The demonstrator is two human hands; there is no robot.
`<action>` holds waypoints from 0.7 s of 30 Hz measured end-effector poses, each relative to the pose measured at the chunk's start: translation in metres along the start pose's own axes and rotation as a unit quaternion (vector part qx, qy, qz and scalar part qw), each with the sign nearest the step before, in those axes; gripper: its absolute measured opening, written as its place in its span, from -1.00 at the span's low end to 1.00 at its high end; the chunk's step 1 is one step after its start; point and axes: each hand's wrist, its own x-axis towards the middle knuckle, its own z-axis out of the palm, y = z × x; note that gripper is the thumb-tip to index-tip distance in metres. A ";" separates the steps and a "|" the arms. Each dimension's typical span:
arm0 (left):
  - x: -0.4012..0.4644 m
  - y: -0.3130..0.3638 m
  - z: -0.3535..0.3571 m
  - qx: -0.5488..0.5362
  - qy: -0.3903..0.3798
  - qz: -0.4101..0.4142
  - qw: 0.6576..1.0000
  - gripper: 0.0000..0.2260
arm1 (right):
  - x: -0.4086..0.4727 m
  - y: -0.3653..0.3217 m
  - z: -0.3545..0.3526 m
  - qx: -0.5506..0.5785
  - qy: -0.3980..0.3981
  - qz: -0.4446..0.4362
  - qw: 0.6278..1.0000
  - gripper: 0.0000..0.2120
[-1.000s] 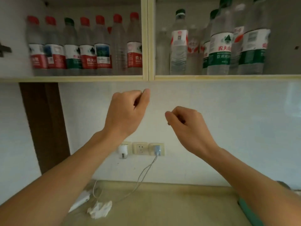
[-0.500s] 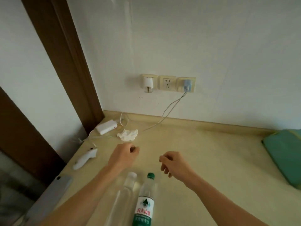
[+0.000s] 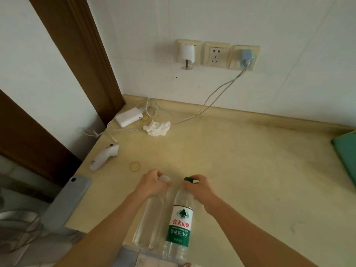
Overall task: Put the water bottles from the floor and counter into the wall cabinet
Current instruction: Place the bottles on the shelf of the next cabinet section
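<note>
- While you look down at the beige counter (image 3: 240, 170), both of your hands are at the tops of two water bottles standing side by side near its front edge.
- Your right hand (image 3: 200, 187) curls around the neck of the labelled bottle (image 3: 178, 224), just under its green cap (image 3: 188, 179).
- That bottle's wrapper is white above and green below, with a green mountain emblem, the red characters 农夫山泉, and the white characters 饮用纯净水 on the green band; the smaller print under them is too fine to read.
- Your left hand (image 3: 152, 184) grips the neck of the clear bottle (image 3: 150, 222), which has no label and a pale cap (image 3: 164, 178) showing just past your fingers.
- Each bottle stands directly below the hand holding it, with its body running down toward you, and the two nearly touch.
- On the wall behind are three outlet plates (image 3: 216, 53): a white plug in the left one, a blue charger (image 3: 246, 58) with a cable in the right one.
- Toward the back left corner lie a white power bank (image 3: 128, 116), a crumpled tissue (image 3: 158, 128), a white handheld device (image 3: 105, 157) and a rubber band (image 3: 134, 166).
- A green object (image 3: 346, 157) sits at the right edge.
</note>
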 end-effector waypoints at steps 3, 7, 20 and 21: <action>-0.001 0.004 0.004 -0.003 0.006 0.007 1.000 -0.72 | 0.006 0.001 0.003 0.018 0.032 0.011 0.999 -0.72; -0.003 0.016 0.006 -0.013 0.012 0.053 0.998 -0.82 | 0.005 0.002 -0.008 0.048 0.070 0.008 0.996 -0.76; -0.031 0.127 0.045 -0.097 0.028 0.226 0.969 -0.60 | -0.047 -0.022 -0.146 0.031 0.180 -0.159 0.970 -0.71; -0.035 0.137 0.055 -0.100 0.023 0.237 0.966 -0.59 | -0.053 -0.021 -0.157 0.025 0.189 -0.170 0.967 -0.70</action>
